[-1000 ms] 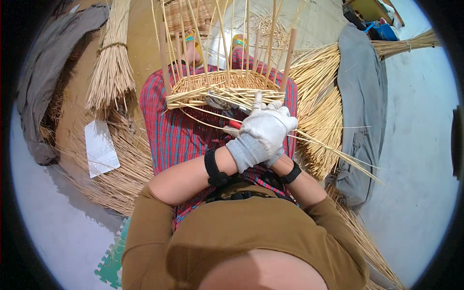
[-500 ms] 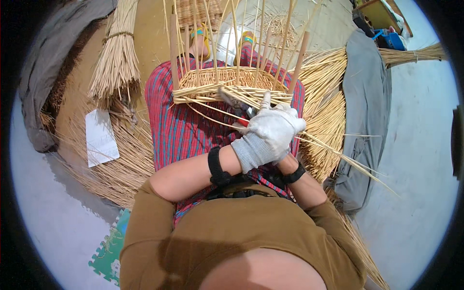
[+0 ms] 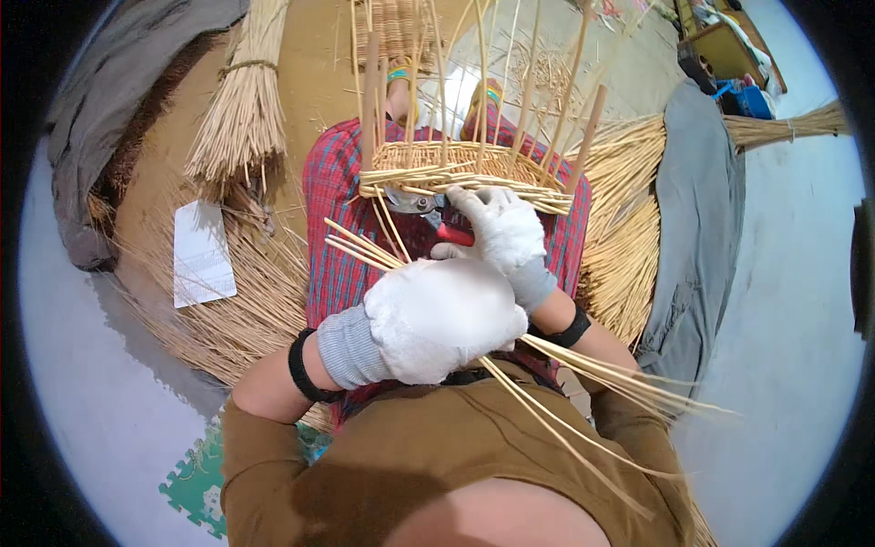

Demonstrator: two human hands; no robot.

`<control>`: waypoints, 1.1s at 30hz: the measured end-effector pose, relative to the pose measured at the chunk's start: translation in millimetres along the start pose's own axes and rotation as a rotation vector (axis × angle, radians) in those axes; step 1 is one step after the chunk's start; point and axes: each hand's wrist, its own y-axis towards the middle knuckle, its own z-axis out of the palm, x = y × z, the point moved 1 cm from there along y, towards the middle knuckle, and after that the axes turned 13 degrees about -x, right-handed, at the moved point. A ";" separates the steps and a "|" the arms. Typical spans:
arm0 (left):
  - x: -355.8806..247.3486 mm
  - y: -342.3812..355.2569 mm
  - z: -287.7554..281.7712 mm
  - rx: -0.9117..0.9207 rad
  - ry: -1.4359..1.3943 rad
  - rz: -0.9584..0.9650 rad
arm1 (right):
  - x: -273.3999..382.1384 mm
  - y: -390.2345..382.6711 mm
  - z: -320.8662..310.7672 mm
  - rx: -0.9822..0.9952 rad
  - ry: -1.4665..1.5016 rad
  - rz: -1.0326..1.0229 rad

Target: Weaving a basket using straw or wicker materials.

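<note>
A partly woven wicker basket (image 3: pixel 456 178) with tall upright stakes rests across my lap. My right hand (image 3: pixel 506 239), in a white glove, grips a pair of pruning shears (image 3: pixel 421 202) with a red handle, their metal jaws at the basket's near woven edge. Nearer my body, my gloved left hand (image 3: pixel 437 319) is closed around a bundle of willow rods (image 3: pixel 629 378); cut ends stick out at its left and thin tips trail to the right. The left fingers are mostly hidden under the glove's back.
A tied bundle of rods (image 3: pixel 241 100) and a white paper sheet (image 3: pixel 202 253) lie at left, with loose rods below. More rods (image 3: pixel 629 210) lie at right beside a grey cloth (image 3: pixel 697 219). Another wicker piece (image 3: pixel 401 27) stands at the far side.
My left hand has drawn back from the basket toward my body, bringing the rods with it. The shears have shifted left along the basket edge and show more plainly.
</note>
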 end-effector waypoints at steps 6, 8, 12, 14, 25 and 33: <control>5.5 -3.4 -14.5 -0.199 0.023 0.051 | 17.1 14.0 12.7 0.055 -0.071 0.046; 1.7 -2.1 -16.3 -0.235 -0.001 0.031 | 15.2 15.3 11.9 0.089 -0.064 0.039; -7.3 0.4 -29.7 -0.335 0.054 -0.132 | 6.2 13.4 1.9 0.171 0.054 -0.014; -6.9 -16.3 -52.8 -0.611 0.118 -0.148 | -1.2 5.3 -6.8 0.269 0.130 0.027; 54.0 -322.6 -194.3 -1.451 -1.125 -0.210 | -54.3 -46.1 -37.0 0.149 0.029 0.220; 73.5 -599.1 -11.8 -1.072 0.681 -1.718 | -80.2 -84.6 -41.0 0.135 0.043 0.297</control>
